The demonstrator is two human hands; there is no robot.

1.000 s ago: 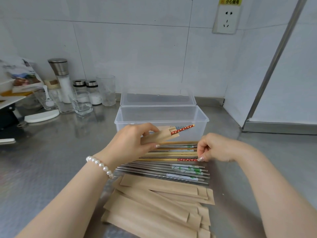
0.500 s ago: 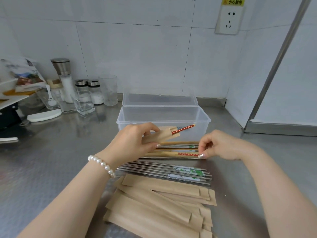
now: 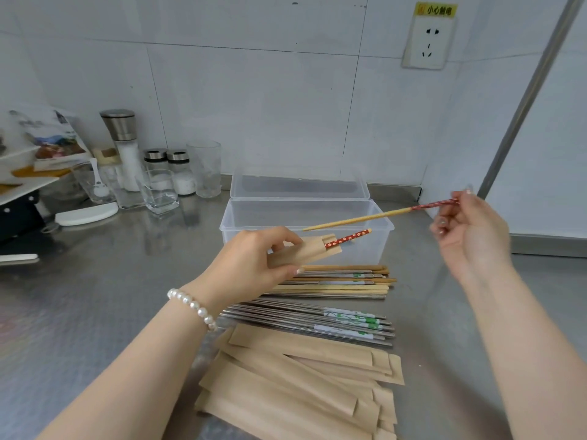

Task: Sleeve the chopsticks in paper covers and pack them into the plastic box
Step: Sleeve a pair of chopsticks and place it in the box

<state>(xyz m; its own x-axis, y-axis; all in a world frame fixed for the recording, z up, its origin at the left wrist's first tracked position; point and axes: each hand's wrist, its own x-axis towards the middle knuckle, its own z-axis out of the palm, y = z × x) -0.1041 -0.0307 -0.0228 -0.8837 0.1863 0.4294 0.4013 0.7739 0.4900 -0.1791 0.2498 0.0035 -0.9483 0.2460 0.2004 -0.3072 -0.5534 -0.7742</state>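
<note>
Your right hand [image 3: 470,230] pinches a red-ended chopstick [image 3: 374,215], lifted off the table [image 3: 95,296] a moment ago and now aimed tip-first at the sleeve [image 3: 305,250] your left hand [image 3: 254,265] grips, its mate [image 3: 347,238] already inside. That likely completes the pair. Over the open, seemingly empty box [image 3: 306,217] there is free air; loose chopsticks [image 3: 343,281] and spare sleeves [image 3: 301,382] crowd the table below.
</note>
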